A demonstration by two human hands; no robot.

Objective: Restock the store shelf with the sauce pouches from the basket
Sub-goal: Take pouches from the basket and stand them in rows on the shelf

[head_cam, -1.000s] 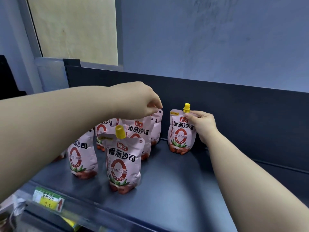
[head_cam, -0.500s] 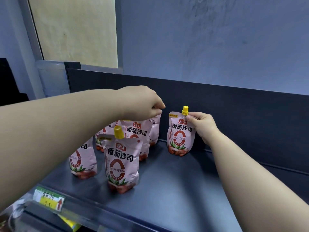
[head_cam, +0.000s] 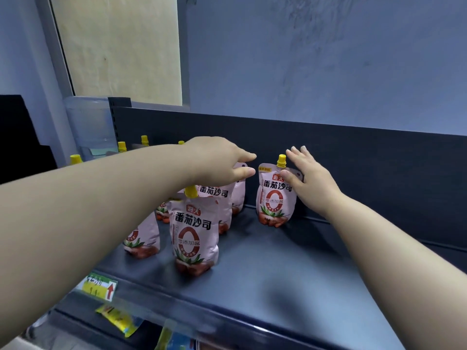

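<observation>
Several pink sauce pouches with yellow caps stand on the dark shelf (head_cam: 290, 274). One pouch (head_cam: 275, 198) stands upright at the back, apart from the group. My right hand (head_cam: 307, 176) is beside it with straight spread fingers, the thumb touching its top right corner. My left hand (head_cam: 222, 160) hovers over the group with fingers extended, above a back pouch (head_cam: 238, 195). A front pouch (head_cam: 193, 233) stands nearest to me. The basket is out of view.
The shelf's dark back panel (head_cam: 353, 160) rises behind the pouches. A price label (head_cam: 99, 286) with a red arrow sits on the shelf's front rail. A clear plastic container (head_cam: 88, 122) stands behind the shelf's left end. Bare shelf lies to the right.
Both hands have let go: the right hand released the lone pouch's top and spread its fingers; the left hand uncurled from its pinch over the group.
</observation>
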